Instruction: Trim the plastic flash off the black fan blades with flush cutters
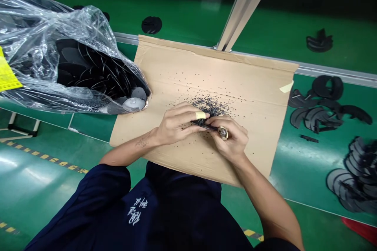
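Over the middle of the cardboard sheet [250,82] your left hand [176,124] pinches a thin black part [206,126] and your right hand [233,141], curled tight round a small brassy tool [223,133], meets it there, so the black crumbs [210,106] collect on the sheet just beyond.

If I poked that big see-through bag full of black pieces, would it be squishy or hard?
The plastic bag looks thin and crinkled, so its skin would probably give and rustle. The black parts packed inside look many, so it is likely heavy and would slump rather than slide.
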Demonstrator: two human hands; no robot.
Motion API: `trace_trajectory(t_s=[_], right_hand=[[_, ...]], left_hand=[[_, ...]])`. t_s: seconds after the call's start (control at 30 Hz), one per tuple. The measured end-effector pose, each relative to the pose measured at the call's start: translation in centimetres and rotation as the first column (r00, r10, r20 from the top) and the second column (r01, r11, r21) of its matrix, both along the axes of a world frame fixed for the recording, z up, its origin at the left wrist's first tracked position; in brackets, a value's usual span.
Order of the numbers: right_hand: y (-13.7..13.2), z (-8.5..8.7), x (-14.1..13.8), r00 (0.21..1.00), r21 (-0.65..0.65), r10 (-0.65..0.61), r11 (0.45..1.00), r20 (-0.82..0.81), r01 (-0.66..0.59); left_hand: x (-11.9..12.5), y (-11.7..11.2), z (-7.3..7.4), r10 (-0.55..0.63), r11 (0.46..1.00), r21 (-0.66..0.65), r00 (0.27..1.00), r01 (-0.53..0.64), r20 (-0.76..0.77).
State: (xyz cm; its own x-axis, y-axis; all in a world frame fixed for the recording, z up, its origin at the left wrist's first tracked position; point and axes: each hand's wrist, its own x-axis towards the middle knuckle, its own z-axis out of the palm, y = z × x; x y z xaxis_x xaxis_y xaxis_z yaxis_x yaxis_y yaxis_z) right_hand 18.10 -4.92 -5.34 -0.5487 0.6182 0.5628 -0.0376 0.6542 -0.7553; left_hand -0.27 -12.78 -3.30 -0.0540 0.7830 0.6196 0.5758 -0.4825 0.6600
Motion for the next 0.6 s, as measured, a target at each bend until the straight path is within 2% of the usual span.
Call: trace_trajectory(t_s=[0.07,0.17,0.23,0.37,0.47,0.53,0.6], right_hand=[[0.2,-0.2,0.3,0.996,0.135,-0.089,0.987,0.003,0.088],[0.5,-0.5,0.8,0.981,0.344,-0.195,0.921,-0.005,0.185],[0.6,-0.7,0.9,0.975,0.403,-0.221,0.892,0.0,0.203],[0.7,-0.7,0.6,0.992,0.335,-0.124,0.936,0.034,0.106],[0.6,-0.3,0.5,0.996,0.238,-0.048,0.971,0.074,0.029],[0.5,0.1,0.5,0.995,0.184,-0.078,0.981,0.064,0.065],[0.5,0.5,0.5,0.98,0.097,-0.195,0.977,0.029,0.192]], left_hand=[[-0.1,0.0,0.0,0.059,0.997,-0.045,0.998,-0.06,-0.011],[-0.2,-0.2,-0.1,0.178,0.981,-0.084,0.984,-0.176,0.017],[-0.1,-0.4,-0.2,0.172,0.977,-0.147,0.979,-0.155,0.109],[0.4,-0.5,-0.2,0.043,0.958,-0.282,0.952,0.047,0.303],[0.3,-0.4,-0.3,0.047,0.958,-0.283,0.96,0.034,0.275],[-0.1,-0.4,-0.4,0.058,0.969,-0.246,0.978,-0.007,0.202],[-0.4,-0.3,-0.6,0.052,0.98,-0.195,0.99,-0.026,0.132]])
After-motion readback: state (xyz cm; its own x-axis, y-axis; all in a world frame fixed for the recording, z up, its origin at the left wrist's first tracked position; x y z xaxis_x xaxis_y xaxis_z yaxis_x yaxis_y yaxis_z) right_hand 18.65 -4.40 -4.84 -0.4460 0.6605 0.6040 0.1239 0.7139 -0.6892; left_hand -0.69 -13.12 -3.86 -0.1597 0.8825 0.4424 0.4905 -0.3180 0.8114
